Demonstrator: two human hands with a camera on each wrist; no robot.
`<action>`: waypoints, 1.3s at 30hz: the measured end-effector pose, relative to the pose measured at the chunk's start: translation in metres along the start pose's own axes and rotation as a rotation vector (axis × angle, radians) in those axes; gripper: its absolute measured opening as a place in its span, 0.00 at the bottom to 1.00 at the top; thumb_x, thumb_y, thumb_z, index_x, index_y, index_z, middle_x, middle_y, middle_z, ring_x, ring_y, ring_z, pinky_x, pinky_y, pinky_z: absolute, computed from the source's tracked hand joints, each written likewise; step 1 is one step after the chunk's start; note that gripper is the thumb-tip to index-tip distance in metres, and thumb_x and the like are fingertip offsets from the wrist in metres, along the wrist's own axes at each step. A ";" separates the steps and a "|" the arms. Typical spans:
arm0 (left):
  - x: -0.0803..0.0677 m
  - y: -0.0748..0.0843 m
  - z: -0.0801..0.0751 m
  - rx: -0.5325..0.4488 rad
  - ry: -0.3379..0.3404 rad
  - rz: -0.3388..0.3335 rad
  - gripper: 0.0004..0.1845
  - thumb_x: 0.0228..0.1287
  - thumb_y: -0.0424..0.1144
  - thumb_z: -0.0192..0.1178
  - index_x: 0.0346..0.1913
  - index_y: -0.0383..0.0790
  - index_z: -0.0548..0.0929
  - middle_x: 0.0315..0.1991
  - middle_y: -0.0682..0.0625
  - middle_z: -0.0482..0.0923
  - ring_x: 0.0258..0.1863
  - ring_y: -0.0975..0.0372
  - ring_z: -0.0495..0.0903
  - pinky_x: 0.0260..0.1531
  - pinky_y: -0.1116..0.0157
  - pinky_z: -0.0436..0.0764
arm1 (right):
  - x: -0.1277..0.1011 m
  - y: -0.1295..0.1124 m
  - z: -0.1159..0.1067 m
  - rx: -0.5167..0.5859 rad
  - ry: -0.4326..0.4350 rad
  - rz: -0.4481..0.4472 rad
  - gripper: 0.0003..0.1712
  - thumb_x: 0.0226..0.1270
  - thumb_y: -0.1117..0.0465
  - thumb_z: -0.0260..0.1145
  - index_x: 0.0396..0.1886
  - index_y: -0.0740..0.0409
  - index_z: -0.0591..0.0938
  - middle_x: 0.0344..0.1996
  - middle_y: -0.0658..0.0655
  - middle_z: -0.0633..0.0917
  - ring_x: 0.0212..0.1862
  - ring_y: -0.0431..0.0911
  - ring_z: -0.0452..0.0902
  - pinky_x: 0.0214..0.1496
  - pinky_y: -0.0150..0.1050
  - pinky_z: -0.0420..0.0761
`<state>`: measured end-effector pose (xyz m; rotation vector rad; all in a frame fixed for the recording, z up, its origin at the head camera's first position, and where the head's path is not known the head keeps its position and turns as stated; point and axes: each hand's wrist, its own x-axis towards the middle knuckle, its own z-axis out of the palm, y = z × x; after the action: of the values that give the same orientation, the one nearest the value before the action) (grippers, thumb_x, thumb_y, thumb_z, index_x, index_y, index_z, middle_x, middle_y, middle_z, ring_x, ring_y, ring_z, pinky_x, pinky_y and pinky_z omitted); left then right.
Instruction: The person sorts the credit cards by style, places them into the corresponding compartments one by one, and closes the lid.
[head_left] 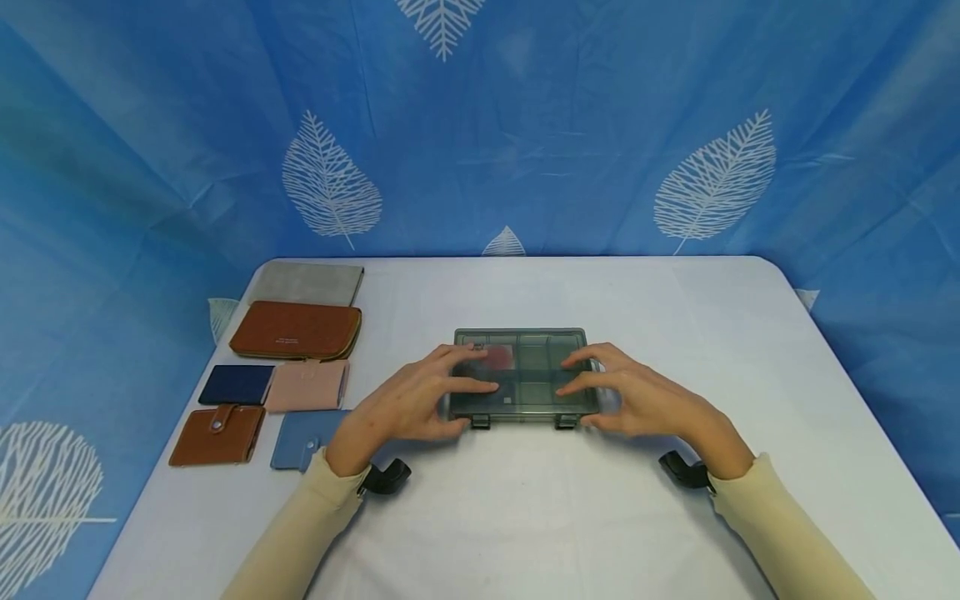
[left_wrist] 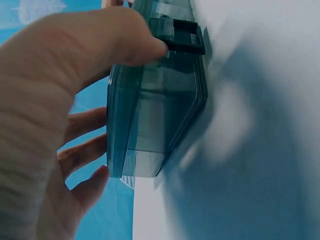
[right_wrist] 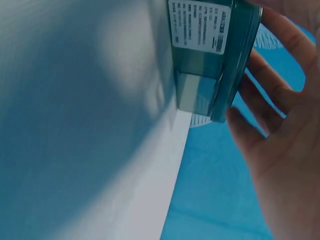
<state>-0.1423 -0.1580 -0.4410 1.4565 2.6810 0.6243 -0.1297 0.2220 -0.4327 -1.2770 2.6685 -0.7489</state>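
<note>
A translucent green compartment box (head_left: 536, 375) lies closed on the white table, its two black latches at the near side. A reddish square patch (head_left: 497, 357) shows at its left part. My left hand (head_left: 412, 398) holds the box's left side, fingers over the lid. In the left wrist view, the thumb (left_wrist: 145, 47) touches the front by a latch (left_wrist: 187, 36). My right hand (head_left: 637, 392) holds the right side, fingers on the lid and thumb at the front edge. A white printed label (right_wrist: 200, 25) shows on the box's side in the right wrist view.
At the table's left lie a grey wallet (head_left: 307, 283), a brown zip wallet (head_left: 296, 329), a navy wallet (head_left: 236, 384), a pink wallet (head_left: 306, 386), a brown snap wallet (head_left: 213, 437) and a blue wallet (head_left: 300, 437) partly behind my left wrist. A blue leaf-patterned cloth (head_left: 525, 125) hangs behind.
</note>
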 end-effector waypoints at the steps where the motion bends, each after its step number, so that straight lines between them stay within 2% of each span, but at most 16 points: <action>1: 0.001 0.001 0.001 0.013 -0.004 -0.005 0.32 0.64 0.46 0.77 0.72 0.55 0.83 0.81 0.42 0.66 0.79 0.43 0.64 0.61 0.43 0.83 | 0.000 -0.002 0.001 -0.012 0.001 0.007 0.28 0.60 0.57 0.86 0.60 0.40 0.88 0.72 0.53 0.74 0.73 0.55 0.68 0.67 0.60 0.79; 8: 0.006 0.007 0.010 0.161 0.030 -0.012 0.36 0.59 0.46 0.82 0.70 0.55 0.80 0.77 0.42 0.69 0.73 0.45 0.71 0.56 0.48 0.86 | 0.006 -0.020 0.014 -0.133 0.037 0.049 0.34 0.57 0.68 0.85 0.62 0.50 0.82 0.67 0.57 0.73 0.71 0.59 0.68 0.63 0.59 0.80; 11: 0.006 0.007 0.012 0.194 0.043 -0.010 0.36 0.58 0.48 0.83 0.70 0.55 0.81 0.76 0.42 0.70 0.71 0.46 0.72 0.57 0.49 0.85 | 0.009 -0.025 0.018 -0.176 0.045 0.082 0.35 0.56 0.70 0.85 0.62 0.52 0.81 0.65 0.59 0.74 0.70 0.60 0.69 0.62 0.58 0.80; 15: 0.006 0.004 0.013 0.176 0.034 -0.008 0.37 0.57 0.49 0.84 0.70 0.55 0.81 0.77 0.42 0.69 0.71 0.46 0.72 0.57 0.49 0.85 | 0.009 -0.025 0.020 -0.186 0.047 0.098 0.37 0.53 0.67 0.88 0.62 0.51 0.82 0.64 0.58 0.74 0.69 0.59 0.69 0.63 0.57 0.81; 20: 0.005 0.001 0.013 0.102 0.059 0.004 0.38 0.56 0.58 0.83 0.69 0.55 0.83 0.77 0.41 0.69 0.75 0.46 0.70 0.64 0.47 0.82 | 0.008 -0.019 0.017 -0.168 0.043 0.077 0.40 0.50 0.57 0.91 0.63 0.48 0.83 0.64 0.55 0.74 0.69 0.56 0.70 0.63 0.58 0.81; 24: 0.004 0.000 0.014 0.036 0.091 0.012 0.35 0.59 0.62 0.79 0.68 0.54 0.85 0.77 0.39 0.68 0.81 0.43 0.63 0.69 0.42 0.77 | 0.007 -0.015 0.013 -0.160 0.034 0.048 0.40 0.49 0.53 0.91 0.64 0.46 0.84 0.65 0.54 0.75 0.68 0.55 0.70 0.64 0.58 0.81; 28: 0.003 -0.001 0.016 -0.011 0.102 0.007 0.32 0.64 0.60 0.77 0.67 0.52 0.85 0.81 0.35 0.64 0.83 0.41 0.58 0.72 0.39 0.73 | 0.006 -0.014 0.010 -0.121 0.030 0.029 0.40 0.51 0.52 0.90 0.66 0.46 0.85 0.66 0.55 0.75 0.68 0.55 0.71 0.64 0.59 0.80; 33: 0.004 -0.001 0.018 0.008 0.101 0.012 0.31 0.68 0.59 0.74 0.69 0.51 0.84 0.82 0.33 0.62 0.83 0.41 0.58 0.75 0.39 0.69 | 0.005 -0.013 0.008 -0.061 0.032 0.014 0.38 0.56 0.51 0.88 0.67 0.46 0.85 0.71 0.57 0.75 0.72 0.57 0.69 0.67 0.63 0.77; 39: 0.007 0.002 0.018 0.071 0.085 0.023 0.31 0.72 0.60 0.69 0.73 0.53 0.83 0.81 0.32 0.63 0.82 0.40 0.60 0.74 0.40 0.70 | 0.005 -0.010 0.012 -0.058 0.049 -0.010 0.35 0.65 0.44 0.82 0.70 0.46 0.84 0.78 0.62 0.72 0.80 0.63 0.62 0.76 0.72 0.62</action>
<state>-0.1406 -0.1456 -0.4555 1.5138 2.7820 0.6116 -0.1225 0.2086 -0.4376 -1.3028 2.7441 -0.7178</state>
